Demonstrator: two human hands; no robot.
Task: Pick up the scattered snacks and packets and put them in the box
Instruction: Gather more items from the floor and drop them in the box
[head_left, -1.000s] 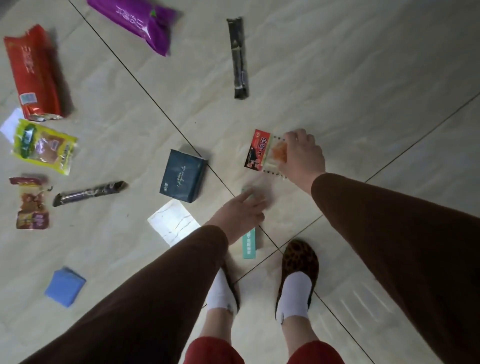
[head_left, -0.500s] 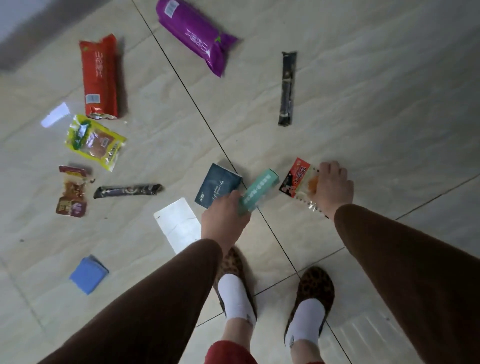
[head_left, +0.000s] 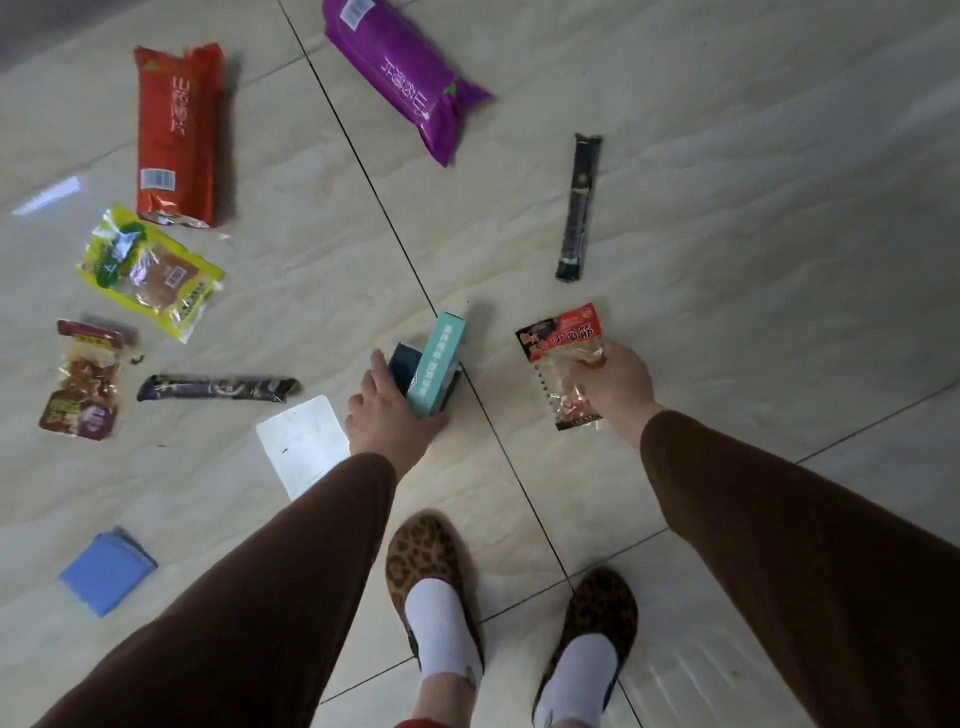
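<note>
My left hand (head_left: 387, 418) grips a slim teal pack (head_left: 439, 361) and is down on a dark blue packet (head_left: 402, 358) lying on the floor, thumb at the packet's left edge. To its right, my right hand (head_left: 615, 387) pinches a red and clear snack packet (head_left: 561, 345), held just above the tiles. Scattered on the floor are a red bag (head_left: 176, 135), a purple bag (head_left: 405, 73), a black stick pack (head_left: 579, 208), a yellow packet (head_left: 150, 270), a small red packet (head_left: 85, 379) and a dark stick pack (head_left: 218, 387). No box is in view.
A white packet (head_left: 304, 447) lies just left of my left wrist and a blue packet (head_left: 106, 569) sits at the lower left. My two feet in leopard slippers (head_left: 423, 556) stand on the beige tiles below the hands.
My left hand picked the teal pack off the floor and carried it forward onto the dark blue packet. My right hand lifted the red snack packet. The view rose and shifted left.
</note>
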